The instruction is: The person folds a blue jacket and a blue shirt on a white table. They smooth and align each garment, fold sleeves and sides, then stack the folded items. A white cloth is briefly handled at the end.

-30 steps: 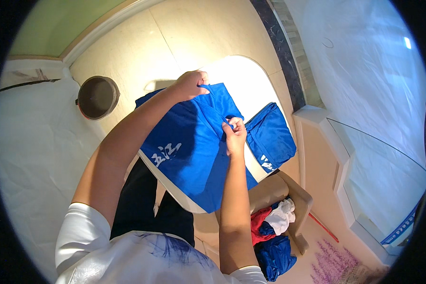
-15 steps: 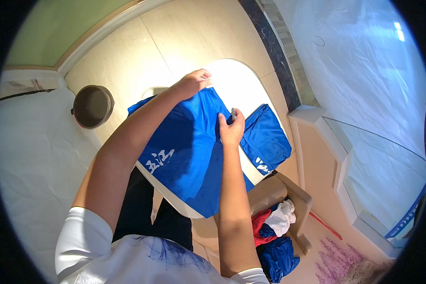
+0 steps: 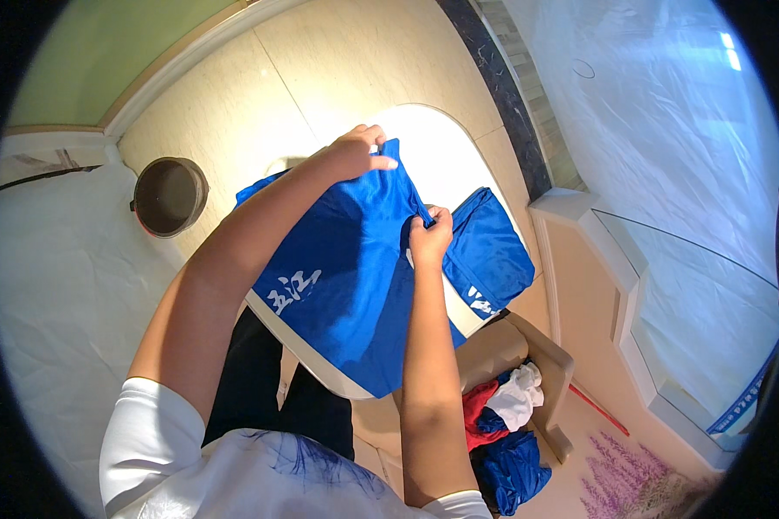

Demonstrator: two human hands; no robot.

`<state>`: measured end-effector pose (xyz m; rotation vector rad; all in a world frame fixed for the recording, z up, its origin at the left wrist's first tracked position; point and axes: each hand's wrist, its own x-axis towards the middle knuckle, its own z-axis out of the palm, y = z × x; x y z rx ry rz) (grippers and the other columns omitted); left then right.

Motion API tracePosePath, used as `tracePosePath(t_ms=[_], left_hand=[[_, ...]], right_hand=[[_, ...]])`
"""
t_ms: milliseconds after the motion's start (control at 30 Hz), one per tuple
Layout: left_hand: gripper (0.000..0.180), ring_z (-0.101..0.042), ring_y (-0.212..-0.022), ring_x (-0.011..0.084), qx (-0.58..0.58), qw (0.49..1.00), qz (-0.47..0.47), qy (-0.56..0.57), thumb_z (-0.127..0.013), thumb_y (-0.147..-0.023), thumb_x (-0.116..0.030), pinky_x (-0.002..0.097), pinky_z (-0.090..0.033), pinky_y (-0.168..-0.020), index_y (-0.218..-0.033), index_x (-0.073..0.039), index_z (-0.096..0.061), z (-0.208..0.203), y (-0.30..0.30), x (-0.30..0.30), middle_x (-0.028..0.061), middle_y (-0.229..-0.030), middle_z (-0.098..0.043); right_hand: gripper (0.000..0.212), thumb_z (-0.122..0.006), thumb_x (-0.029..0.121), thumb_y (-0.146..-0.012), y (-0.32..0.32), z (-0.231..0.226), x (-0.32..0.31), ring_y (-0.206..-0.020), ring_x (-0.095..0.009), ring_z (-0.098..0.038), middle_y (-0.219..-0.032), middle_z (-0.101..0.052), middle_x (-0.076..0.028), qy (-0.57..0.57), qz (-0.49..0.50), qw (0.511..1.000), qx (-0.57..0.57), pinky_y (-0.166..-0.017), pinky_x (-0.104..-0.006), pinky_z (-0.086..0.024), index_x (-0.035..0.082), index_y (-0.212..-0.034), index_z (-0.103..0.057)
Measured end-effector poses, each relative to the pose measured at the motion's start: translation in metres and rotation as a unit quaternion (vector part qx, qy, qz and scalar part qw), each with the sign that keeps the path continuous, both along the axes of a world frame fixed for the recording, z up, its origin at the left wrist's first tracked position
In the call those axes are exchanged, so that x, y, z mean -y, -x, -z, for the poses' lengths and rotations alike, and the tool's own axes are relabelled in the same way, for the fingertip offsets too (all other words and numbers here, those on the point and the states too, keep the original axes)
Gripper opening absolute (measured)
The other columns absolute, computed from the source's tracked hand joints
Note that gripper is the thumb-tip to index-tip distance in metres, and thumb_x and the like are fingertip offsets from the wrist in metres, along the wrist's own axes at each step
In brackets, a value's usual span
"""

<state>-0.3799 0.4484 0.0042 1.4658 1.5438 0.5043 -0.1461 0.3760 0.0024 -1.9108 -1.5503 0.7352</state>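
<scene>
Working over the white table [image 3: 437, 138], with the blue cloth [image 3: 355, 264] spread across its left and near part. Pinching the right-hand edge of the cloth between thumb and fingers of the right hand [image 3: 430, 239]. Holding the left hand [image 3: 352, 157] out at the far end, thumb set apart from the bent fingers, right beside a raised corner of cloth; cannot tell for sure of any grip on it.

Very close to the right hand, can see the folded blue bundle [image 3: 491, 255] on the table; cannot tell of any contact there. Covering most of the near left side, yet showing a pale strip of rim there. Reaching the near edge with the lowest corner of the cloth.

Best room beyond the left hand, toward the rounded far end, with pale floor [image 3: 234, 99] past it. Tighter at the near right, right by the chair [image 3: 552, 363] and its clothes pile [image 3: 514, 400]. Well off to the left, on the floor, can see a bucket [image 3: 194, 218].
</scene>
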Motion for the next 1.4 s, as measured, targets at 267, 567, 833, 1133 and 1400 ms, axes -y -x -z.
tracePosePath(t_ms=[267,567,833,1133,1400], left_hand=[[0.059,-0.066,-0.098,0.0374,-0.191,0.960,0.180,0.098,-0.085,-0.062,-0.034,0.0415,-0.052,-0.085,-0.106,0.001,-0.065,-0.015,-0.006,-0.004,0.0237,-0.105,-0.067],[0.039,-0.064,-0.097,0.0304,0.047,0.995,0.081,-0.043,-0.074,-0.078,-0.013,0.0365,-0.050,-0.089,-0.113,0.000,-0.062,-0.049,0.012,0.003,0.0172,-0.104,-0.067],[0.018,-0.060,-0.091,0.0284,0.052,0.959,0.168,-0.224,-0.066,-0.073,-0.004,0.0397,-0.046,-0.085,-0.089,-0.006,-0.059,-0.054,0.047,0.051,0.0100,-0.092,-0.062],[0.013,-0.052,-0.114,0.0220,-0.189,0.893,0.272,-0.305,-0.056,-0.084,-0.010,0.0389,-0.036,-0.104,-0.096,-0.011,-0.061,-0.013,0.086,0.118,0.0056,-0.108,-0.060],[0.037,-0.054,-0.109,0.0253,-0.162,0.914,0.230,-0.294,-0.070,-0.083,-0.027,0.0403,-0.039,-0.099,-0.115,-0.011,-0.059,-0.019,0.049,0.136,0.0069,-0.111,-0.061]], right_hand=[[0.036,-0.076,0.013,-0.070,0.014,-0.033,-0.016,-0.095,-0.038,-0.068,-0.093,-0.069,-0.024,0.281,-0.073,0.948,0.132,-0.085,-0.0436,-0.052,0.000,-0.102,-0.064],[0.019,-0.074,0.003,-0.075,-0.003,-0.026,-0.001,-0.067,-0.018,-0.060,-0.075,-0.065,-0.012,0.061,-0.033,0.989,-0.127,-0.065,-0.0320,-0.049,0.000,-0.085,-0.058],[0.017,-0.068,0.004,-0.069,0.012,-0.079,0.053,-0.085,-0.029,-0.056,-0.085,-0.060,-0.009,-0.227,-0.207,0.945,0.108,-0.083,-0.0421,-0.040,0.008,-0.082,-0.058],[0.014,-0.069,0.005,-0.077,0.012,-0.046,0.118,-0.083,-0.025,-0.060,-0.090,-0.064,-0.009,-0.151,-0.293,0.940,0.085,-0.075,-0.0350,-0.044,0.006,-0.089,-0.062],[0.021,-0.071,0.012,-0.079,0.044,-0.048,0.098,-0.076,-0.031,-0.062,-0.085,-0.063,-0.011,-0.107,-0.166,0.958,0.205,-0.070,-0.0407,-0.049,0.004,-0.097,-0.061]])
